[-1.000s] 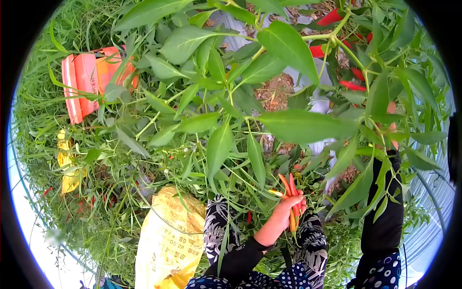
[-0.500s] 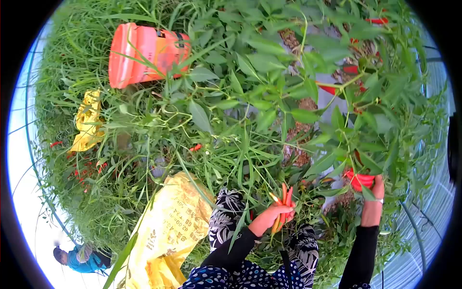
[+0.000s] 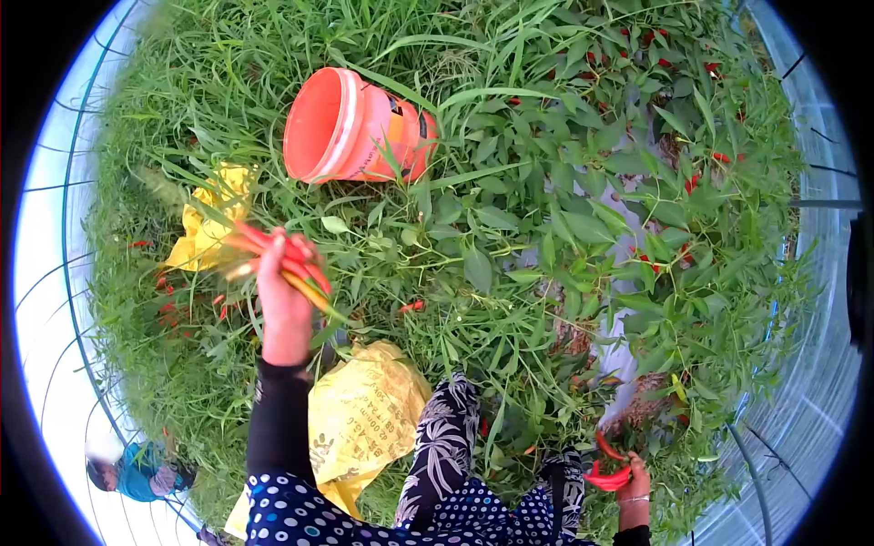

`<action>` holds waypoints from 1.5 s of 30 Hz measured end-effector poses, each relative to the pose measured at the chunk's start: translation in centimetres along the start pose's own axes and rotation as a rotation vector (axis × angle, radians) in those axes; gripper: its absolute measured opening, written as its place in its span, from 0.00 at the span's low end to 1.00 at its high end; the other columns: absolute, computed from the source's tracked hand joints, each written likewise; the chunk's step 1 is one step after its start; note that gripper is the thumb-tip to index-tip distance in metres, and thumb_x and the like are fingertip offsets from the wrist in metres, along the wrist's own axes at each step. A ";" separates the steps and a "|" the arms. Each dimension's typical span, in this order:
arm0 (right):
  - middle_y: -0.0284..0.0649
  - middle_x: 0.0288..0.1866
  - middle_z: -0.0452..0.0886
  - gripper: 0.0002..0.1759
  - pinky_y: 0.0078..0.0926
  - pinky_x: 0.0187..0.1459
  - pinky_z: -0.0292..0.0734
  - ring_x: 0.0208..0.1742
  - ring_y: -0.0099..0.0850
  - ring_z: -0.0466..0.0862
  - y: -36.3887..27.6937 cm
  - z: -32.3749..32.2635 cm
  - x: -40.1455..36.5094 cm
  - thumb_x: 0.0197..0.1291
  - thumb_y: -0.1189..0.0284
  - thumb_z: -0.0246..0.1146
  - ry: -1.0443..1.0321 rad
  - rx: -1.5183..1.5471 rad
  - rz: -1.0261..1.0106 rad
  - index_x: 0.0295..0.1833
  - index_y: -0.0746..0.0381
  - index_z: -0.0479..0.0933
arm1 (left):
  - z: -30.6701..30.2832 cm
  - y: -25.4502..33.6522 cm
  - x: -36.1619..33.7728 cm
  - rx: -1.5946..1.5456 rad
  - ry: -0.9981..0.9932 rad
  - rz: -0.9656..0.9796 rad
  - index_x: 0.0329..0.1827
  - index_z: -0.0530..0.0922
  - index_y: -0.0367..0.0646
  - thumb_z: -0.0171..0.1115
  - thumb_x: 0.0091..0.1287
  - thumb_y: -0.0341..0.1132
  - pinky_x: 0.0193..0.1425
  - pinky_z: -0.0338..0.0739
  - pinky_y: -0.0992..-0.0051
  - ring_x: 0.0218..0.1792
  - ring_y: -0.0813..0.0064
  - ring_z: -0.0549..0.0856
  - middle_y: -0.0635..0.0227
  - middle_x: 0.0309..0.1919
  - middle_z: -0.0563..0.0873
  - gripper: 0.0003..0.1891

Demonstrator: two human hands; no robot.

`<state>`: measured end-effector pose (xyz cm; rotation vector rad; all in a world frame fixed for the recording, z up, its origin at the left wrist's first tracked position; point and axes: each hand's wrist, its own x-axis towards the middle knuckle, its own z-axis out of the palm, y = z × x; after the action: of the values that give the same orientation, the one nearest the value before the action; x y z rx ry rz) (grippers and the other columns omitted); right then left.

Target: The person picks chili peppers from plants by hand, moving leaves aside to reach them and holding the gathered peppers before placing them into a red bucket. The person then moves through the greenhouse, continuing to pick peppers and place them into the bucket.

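Observation:
My left hand (image 3: 286, 305) is raised over the plants at the left, closed round a bunch of chili peppers (image 3: 296, 267). They are mostly red, with a yellow-orange one among them, and their tips are smeared by motion. Low at the right, my right hand (image 3: 635, 480) grips several red chili peppers (image 3: 608, 477) close to the ground beside my knee. A red-orange bucket (image 3: 364, 136) lies tipped on its side in the grass, beyond my left hand, its mouth facing left. Below that hand a yellow printed sack (image 3: 369, 409) spreads beside my leg.
Leafy pepper plants (image 3: 583, 227) with red fruit stand ahead and to the right, along pale ground film (image 3: 614, 346). A yellow bag (image 3: 214, 218) lies in the weeds at left, with scattered red peppers (image 3: 173, 314) nearby. Another person (image 3: 137, 473) is at the far lower left.
My left hand has swung up and left from between my knees with its peppers. My right hand has dropped down and left, still holding peppers. The view has shifted, showing the bucket's mouth.

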<state>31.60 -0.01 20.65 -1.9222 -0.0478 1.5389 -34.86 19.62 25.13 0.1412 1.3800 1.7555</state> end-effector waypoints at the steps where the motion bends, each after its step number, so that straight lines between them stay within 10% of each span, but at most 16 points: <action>1: 0.34 0.37 0.75 0.16 0.31 0.45 0.73 0.37 0.28 0.75 1.0 0.2 -1.3 0.54 0.68 0.62 -0.003 0.022 0.030 0.46 0.66 0.74 | -0.5 1.8 4.0 0.069 0.047 0.098 0.40 0.70 0.47 0.57 0.62 0.36 0.35 0.73 0.72 0.29 0.76 0.76 0.72 0.28 0.77 0.07; 7: 0.34 0.36 0.74 0.16 0.30 0.41 0.74 0.36 0.27 0.74 4.3 2.7 -7.4 0.56 0.67 0.59 0.050 0.051 0.186 0.46 0.66 0.73 | -1.2 5.3 22.6 0.253 0.188 0.328 0.34 0.74 0.41 0.63 0.59 0.39 0.32 0.73 0.75 0.29 0.72 0.80 0.66 0.29 0.80 0.11; 11: 0.33 0.35 0.74 0.19 0.25 0.40 0.72 0.34 0.24 0.73 6.2 3.0 -9.1 0.55 0.64 0.60 0.087 0.025 0.234 0.47 0.66 0.72 | -0.9 0.9 27.1 0.690 0.158 -0.084 0.65 0.62 0.38 0.68 0.49 0.51 0.59 0.63 0.55 0.56 0.60 0.73 0.58 0.59 0.71 0.42; 14: 0.34 0.35 0.75 0.21 0.24 0.42 0.71 0.35 0.24 0.74 5.7 5.4 -10.2 0.54 0.64 0.61 0.103 0.054 0.240 0.48 0.67 0.72 | -2.8 -4.9 28.6 1.252 0.046 0.027 0.68 0.56 0.37 0.69 0.46 0.51 0.64 0.61 0.73 0.63 0.62 0.68 0.51 0.62 0.68 0.49; 19: 0.38 0.35 0.76 0.17 0.26 0.40 0.74 0.35 0.29 0.77 5.1 7.3 -11.0 0.55 0.69 0.60 0.124 0.117 0.278 0.47 0.69 0.72 | -1.8 -9.7 25.9 1.406 -0.292 0.035 0.41 0.80 0.39 0.64 0.55 0.38 0.40 0.74 0.75 0.31 0.78 0.80 0.68 0.29 0.84 0.14; 25: 0.37 0.34 0.76 0.14 0.25 0.37 0.73 0.35 0.27 0.75 3.4 12.7 -8.9 0.58 0.68 0.58 0.076 -0.081 0.221 0.45 0.66 0.73 | -2.8 -15.3 23.0 1.682 -0.425 0.274 0.34 0.77 0.40 0.59 0.58 0.40 0.39 0.74 0.61 0.34 0.49 0.79 0.49 0.29 0.80 0.12; 33: 0.39 0.26 0.77 0.11 0.26 0.23 0.72 0.23 0.33 0.77 -4.4 30.0 -4.4 0.55 0.68 0.62 -0.348 0.039 -0.022 0.41 0.64 0.77 | -3.1 -10.4 16.9 2.429 -0.821 -0.051 0.35 0.82 0.42 0.59 0.54 0.33 0.42 0.79 0.65 0.39 0.57 0.83 0.58 0.35 0.84 0.08; 39: 0.38 0.33 0.76 0.14 0.24 0.28 0.70 0.28 0.31 0.77 -9.1 52.2 -2.4 0.60 0.69 0.58 -0.751 0.140 -0.266 0.48 0.66 0.74 | -11.2 -13.1 13.8 2.370 -0.660 -0.136 0.38 0.82 0.45 0.58 0.55 0.32 0.46 0.78 0.63 0.40 0.58 0.83 0.58 0.38 0.83 0.09; 41: 0.36 0.38 0.78 0.11 0.19 0.40 0.71 0.36 0.22 0.75 -7.8 59.6 -2.1 0.61 0.73 0.56 -0.757 0.185 -0.294 0.47 0.66 0.75 | -14.4 -14.4 13.6 1.994 -0.777 -0.046 0.41 0.82 0.47 0.58 0.55 0.33 0.47 0.77 0.63 0.40 0.58 0.83 0.58 0.40 0.83 0.11; 42: 0.36 0.42 0.78 0.10 0.16 0.46 0.68 0.41 0.20 0.74 -6.2 62.8 -1.2 0.60 0.75 0.57 -0.825 0.113 -0.332 0.46 0.67 0.76 | -24.9 -24.1 16.4 1.662 -0.631 0.340 0.46 0.81 0.49 0.57 0.56 0.35 0.47 0.76 0.64 0.39 0.60 0.83 0.59 0.39 0.84 0.14; 43: 0.37 0.49 0.77 0.11 0.17 0.52 0.65 0.46 0.22 0.74 -4.7 65.6 -1.4 0.58 0.76 0.58 -0.933 0.111 -0.349 0.45 0.69 0.76 | -18.1 -20.6 15.4 1.887 -0.550 0.831 0.48 0.79 0.49 0.56 0.57 0.35 0.48 0.75 0.65 0.43 0.62 0.82 0.58 0.41 0.83 0.16; 44: 0.42 0.55 0.74 0.18 0.22 0.56 0.65 0.52 0.27 0.74 -2.0 67.7 0.3 0.54 0.77 0.60 -0.989 -0.115 -0.444 0.51 0.69 0.72 | -16.9 -21.2 14.9 1.546 -0.417 0.600 0.55 0.75 0.51 0.55 0.58 0.43 0.55 0.71 0.62 0.50 0.64 0.79 0.62 0.52 0.79 0.20; 45: 0.44 0.57 0.73 0.23 0.25 0.57 0.65 0.55 0.30 0.73 -0.1 68.4 0.8 0.52 0.77 0.61 -0.975 -0.353 -0.489 0.55 0.69 0.69 | -14.4 -17.5 13.3 1.937 -0.541 -0.020 0.53 0.76 0.48 0.55 0.58 0.42 0.56 0.70 0.61 0.50 0.61 0.79 0.62 0.49 0.80 0.19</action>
<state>-28.30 32.50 14.27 -1.0645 -1.1704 2.0185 -41.44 18.11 -0.30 1.4234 2.0308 -0.2365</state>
